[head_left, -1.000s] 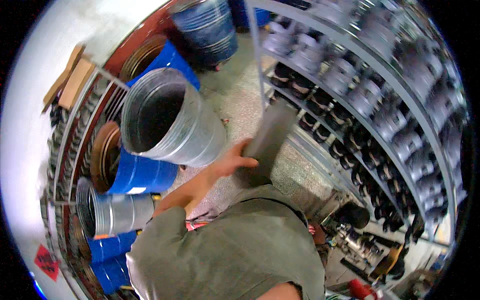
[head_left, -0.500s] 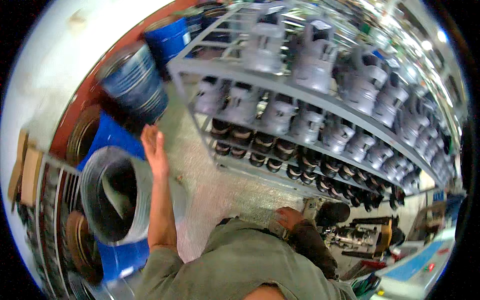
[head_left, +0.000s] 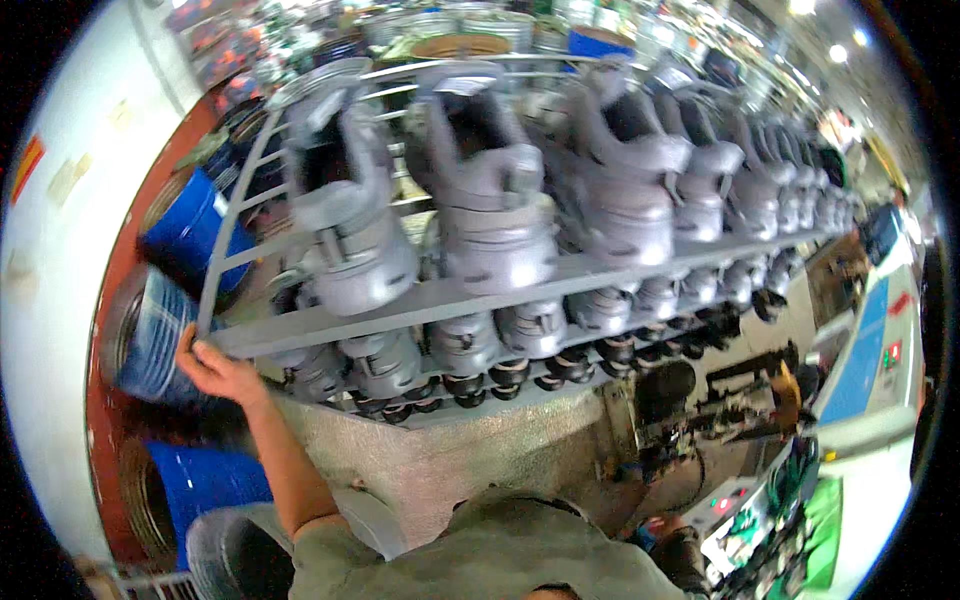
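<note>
The person's left hand (head_left: pixel 215 370) is up at the near left corner of the grey rack (head_left: pixel 400 318), fingers curled and thumb bent in, so it looks to me as though it has closed round the corner post just where the front rail meets it. The rack lies to the right of that hand and beyond it, its long front rail running off to the right, its end bars reaching away above the knuckles. Big grey shoes (head_left: pixel 495 235) stand along the top level with their openings facing up; the nearest 1 sits a little to the right of the hand, apart from it. More grey shoes line the level below, and black shoes (head_left: pixel 465 388) show under those. On the other side of the hand, just to its left, is a scuffed blue drum (head_left: pixel 160 335), with a brighter blue drum (head_left: pixel 195 225) beyond it and another lying lower down by a red wall band (head_left: pixel 105 440). The person's right arm, in a dark sleeve (head_left: pixel 680 562), is down at the lower right, well apart from the rack; what its hand is doing I can't tell, as it's too dark and blurred there.
</note>
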The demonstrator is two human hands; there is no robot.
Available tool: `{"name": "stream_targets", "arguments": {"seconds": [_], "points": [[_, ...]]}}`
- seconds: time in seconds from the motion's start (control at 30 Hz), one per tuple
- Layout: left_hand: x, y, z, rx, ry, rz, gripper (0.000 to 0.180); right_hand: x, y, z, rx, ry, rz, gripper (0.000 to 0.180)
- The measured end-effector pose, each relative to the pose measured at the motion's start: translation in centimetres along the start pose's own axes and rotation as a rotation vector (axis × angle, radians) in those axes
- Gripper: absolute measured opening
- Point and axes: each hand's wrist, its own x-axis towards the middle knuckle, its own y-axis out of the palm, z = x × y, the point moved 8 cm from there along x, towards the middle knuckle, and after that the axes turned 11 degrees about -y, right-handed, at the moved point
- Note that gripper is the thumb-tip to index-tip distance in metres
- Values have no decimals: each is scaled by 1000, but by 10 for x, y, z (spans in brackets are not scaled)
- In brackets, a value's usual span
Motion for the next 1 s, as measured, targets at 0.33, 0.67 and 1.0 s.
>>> {"name": "stream_targets", "arguments": {"seconds": [0.33,0.67,1.0], "points": [[119,154,242,633,-771,368,80,51,-204,142,-162,-509,-598,47],[-398,-63,269,560,-560,1947,58,131,-503,-4,312,-249,-1639,68],[-582,-328,118,794,-596,2205,29,308,-738,-235,296,-386,-1057,53]]}}
